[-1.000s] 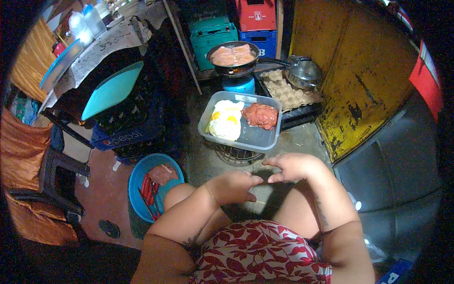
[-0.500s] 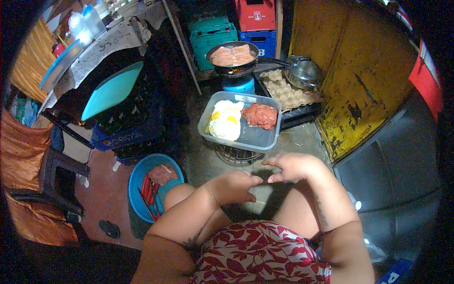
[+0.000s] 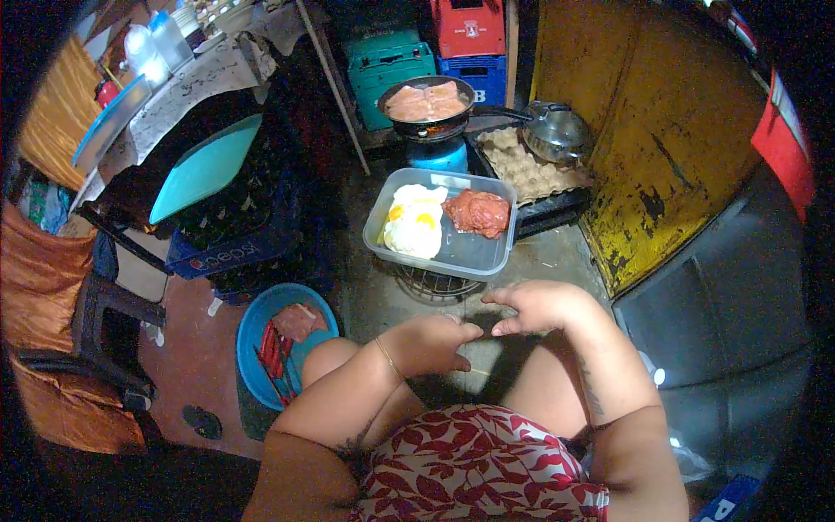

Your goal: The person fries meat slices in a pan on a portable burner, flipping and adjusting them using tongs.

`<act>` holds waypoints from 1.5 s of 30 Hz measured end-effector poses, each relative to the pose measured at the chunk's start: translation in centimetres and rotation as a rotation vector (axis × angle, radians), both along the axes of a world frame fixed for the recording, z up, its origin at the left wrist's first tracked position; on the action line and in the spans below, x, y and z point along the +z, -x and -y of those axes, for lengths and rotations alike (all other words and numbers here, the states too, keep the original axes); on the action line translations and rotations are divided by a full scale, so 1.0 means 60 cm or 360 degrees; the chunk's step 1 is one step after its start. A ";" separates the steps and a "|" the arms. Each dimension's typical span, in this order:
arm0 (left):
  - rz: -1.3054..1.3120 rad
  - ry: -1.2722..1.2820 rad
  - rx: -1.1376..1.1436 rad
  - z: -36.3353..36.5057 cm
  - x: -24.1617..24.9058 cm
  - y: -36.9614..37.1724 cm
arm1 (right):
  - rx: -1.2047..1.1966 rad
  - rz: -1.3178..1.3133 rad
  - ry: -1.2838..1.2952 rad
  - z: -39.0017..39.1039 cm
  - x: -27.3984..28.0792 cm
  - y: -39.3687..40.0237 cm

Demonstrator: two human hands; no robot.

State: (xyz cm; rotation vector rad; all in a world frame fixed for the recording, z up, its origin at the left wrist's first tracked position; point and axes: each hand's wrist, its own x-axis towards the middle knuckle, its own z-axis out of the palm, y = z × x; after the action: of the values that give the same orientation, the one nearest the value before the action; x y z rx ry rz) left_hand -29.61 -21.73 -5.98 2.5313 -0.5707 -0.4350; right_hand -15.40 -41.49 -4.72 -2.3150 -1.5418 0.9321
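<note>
Grey floor (image 3: pixel 555 261) shows mid-frame. Left hand (image 3: pixel 426 341) and right hand (image 3: pixel 535 309) are empty, fingers loosely parted, below the container (image 3: pixel 461 250) of eggs (image 3: pixel 413 235) and red meat (image 3: pixel 478 213). Upper centre, unwatched slices (image 3: pixel 426 103) could scorch in the pan (image 3: pixel 470 98).

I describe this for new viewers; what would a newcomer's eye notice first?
Probably the bright fried eggs beside reddish meat in the clear plastic container near the centre. Next, the frying pan of pink slices on the stove behind it, then the scuffed yellow panel at the right.
</note>
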 end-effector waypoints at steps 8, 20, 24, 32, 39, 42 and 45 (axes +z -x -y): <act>0.0020 0.0006 0.0001 0.002 0.000 0.000 | -0.0003 0.0014 0.0002 0.001 -0.002 0.000; 0.0011 0.0022 0.0004 0.001 0.006 0.001 | -0.0002 0.0016 0.0014 0.001 0.008 0.003; 0.0022 -0.0006 0.0002 0.005 0.004 0.000 | -0.0014 0.0036 0.0012 0.001 0.005 0.002; 0.0079 0.0032 -0.0029 0.000 -0.008 0.000 | -0.0007 0.0043 -0.0022 0.002 -0.001 0.002; -0.0011 -0.0051 0.0009 0.005 -0.001 0.000 | 0.0002 0.0022 -0.0024 0.000 0.007 0.005; -0.0034 -0.0086 0.0016 0.006 0.002 -0.001 | 0.0007 0.0024 -0.0019 0.000 0.003 0.003; -0.0014 -0.0055 0.0010 0.003 -0.001 0.000 | 0.0004 0.0030 -0.0021 0.000 -0.001 0.002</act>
State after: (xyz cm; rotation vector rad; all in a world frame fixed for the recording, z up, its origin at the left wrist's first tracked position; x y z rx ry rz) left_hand -29.58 -21.90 -6.03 2.5621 -0.5562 -0.4575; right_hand -15.53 -41.51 -4.77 -2.3200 -1.5534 0.9010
